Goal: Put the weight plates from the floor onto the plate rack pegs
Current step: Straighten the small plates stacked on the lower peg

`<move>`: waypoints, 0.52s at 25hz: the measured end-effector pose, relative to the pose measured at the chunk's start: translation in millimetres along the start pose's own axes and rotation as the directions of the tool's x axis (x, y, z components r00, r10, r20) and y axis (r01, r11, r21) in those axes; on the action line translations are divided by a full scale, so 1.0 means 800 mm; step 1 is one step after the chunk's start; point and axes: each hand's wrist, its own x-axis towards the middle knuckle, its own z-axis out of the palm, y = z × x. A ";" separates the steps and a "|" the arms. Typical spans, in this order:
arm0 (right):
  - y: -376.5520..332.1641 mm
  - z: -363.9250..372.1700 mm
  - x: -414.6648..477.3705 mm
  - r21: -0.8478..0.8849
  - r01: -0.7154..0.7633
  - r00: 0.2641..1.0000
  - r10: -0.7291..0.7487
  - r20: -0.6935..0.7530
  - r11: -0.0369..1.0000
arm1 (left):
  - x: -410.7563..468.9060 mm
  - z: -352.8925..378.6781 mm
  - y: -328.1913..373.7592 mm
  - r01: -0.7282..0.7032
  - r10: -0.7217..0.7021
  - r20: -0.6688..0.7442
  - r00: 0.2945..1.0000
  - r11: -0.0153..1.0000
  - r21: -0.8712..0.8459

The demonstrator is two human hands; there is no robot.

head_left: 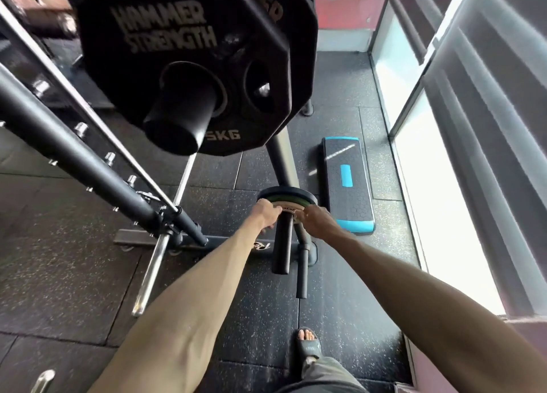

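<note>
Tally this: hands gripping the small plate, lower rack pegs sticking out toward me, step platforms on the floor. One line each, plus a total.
Hands gripping the small plate: 2 (left hand, right hand)
Lower rack pegs: 2
Step platforms: 1
Total: 5

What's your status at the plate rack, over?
Left hand and right hand grip the small plate by its edges. Plate threaded on the lower peg, close to the larger plates behind. Nothing visible in the way.
</note>
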 end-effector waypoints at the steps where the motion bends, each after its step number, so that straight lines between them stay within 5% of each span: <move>1: -0.008 -0.003 -0.011 -0.015 0.004 0.999 -0.005 -0.033 1.000 | -0.011 -0.005 0.003 -0.060 0.061 -0.015 0.998 0.997 0.056; 7: -0.070 -0.061 -0.114 -0.004 0.050 0.959 -0.049 -0.279 0.999 | -0.135 -0.042 0.049 -0.393 0.458 -0.184 0.870 0.868 0.303; 13: -0.116 -0.166 -0.237 0.020 0.089 0.794 -0.059 -0.606 0.996 | -0.259 -0.079 0.162 -0.615 0.697 -0.224 0.682 0.711 0.340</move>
